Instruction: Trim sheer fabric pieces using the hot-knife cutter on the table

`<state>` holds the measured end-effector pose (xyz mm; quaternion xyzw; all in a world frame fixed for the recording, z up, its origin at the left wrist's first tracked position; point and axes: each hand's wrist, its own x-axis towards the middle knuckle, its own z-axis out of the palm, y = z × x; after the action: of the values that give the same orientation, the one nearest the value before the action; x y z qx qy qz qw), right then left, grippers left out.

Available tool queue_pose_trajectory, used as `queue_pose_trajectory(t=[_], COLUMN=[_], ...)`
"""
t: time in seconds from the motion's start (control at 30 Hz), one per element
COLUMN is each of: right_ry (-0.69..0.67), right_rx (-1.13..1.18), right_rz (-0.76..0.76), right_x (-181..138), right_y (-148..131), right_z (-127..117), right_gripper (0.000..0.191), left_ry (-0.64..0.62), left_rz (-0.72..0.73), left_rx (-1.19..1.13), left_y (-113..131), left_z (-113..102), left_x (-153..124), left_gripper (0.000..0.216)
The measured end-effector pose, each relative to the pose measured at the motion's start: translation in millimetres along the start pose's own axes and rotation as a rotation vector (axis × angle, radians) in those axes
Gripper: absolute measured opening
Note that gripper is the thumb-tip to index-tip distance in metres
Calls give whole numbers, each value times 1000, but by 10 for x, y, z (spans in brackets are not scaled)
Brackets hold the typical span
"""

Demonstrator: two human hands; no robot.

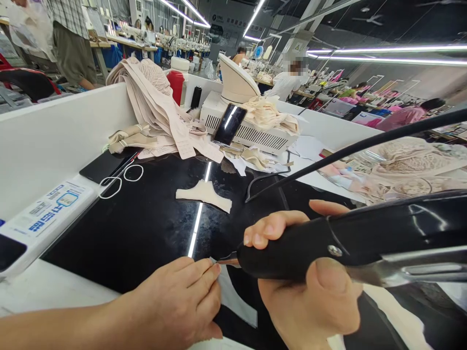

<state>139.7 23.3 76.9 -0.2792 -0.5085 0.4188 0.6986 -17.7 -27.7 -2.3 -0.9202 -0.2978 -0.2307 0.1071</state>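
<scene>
My right hand is wrapped round a thick black hand-held tool with a metal lever along its underside. Its narrow copper-coloured tip points left and ends at the fingertips of my left hand. Those fingers are pressed together at the edge of a pale fabric piece, which curves down to the right over the black board. Part of this piece is hidden behind my hand. Farther back on the board lies a cream-coloured cut piece, apart from both hands.
A black cable crosses the right side. Beige fabric strips, a propped phone and a vented white machine stand behind. At left are a white packet and white loops. White walls edge the table; people work beyond.
</scene>
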Motion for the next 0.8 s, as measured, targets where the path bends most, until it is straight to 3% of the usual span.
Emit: queue_pose_trajectory(t=[0.6, 0.8], right_ry=[-9, 5], right_rx=[9, 13], right_rz=[2, 48], right_x=[-5, 37], right_y=[115, -33], right_z=[79, 26], right_gripper=[34, 37], left_ry=[9, -12], left_rz=[10, -4], left_rx=[-11, -28], left_y=[10, 12], left_z=[11, -4], left_x=[0, -3], left_gripper=[43, 43])
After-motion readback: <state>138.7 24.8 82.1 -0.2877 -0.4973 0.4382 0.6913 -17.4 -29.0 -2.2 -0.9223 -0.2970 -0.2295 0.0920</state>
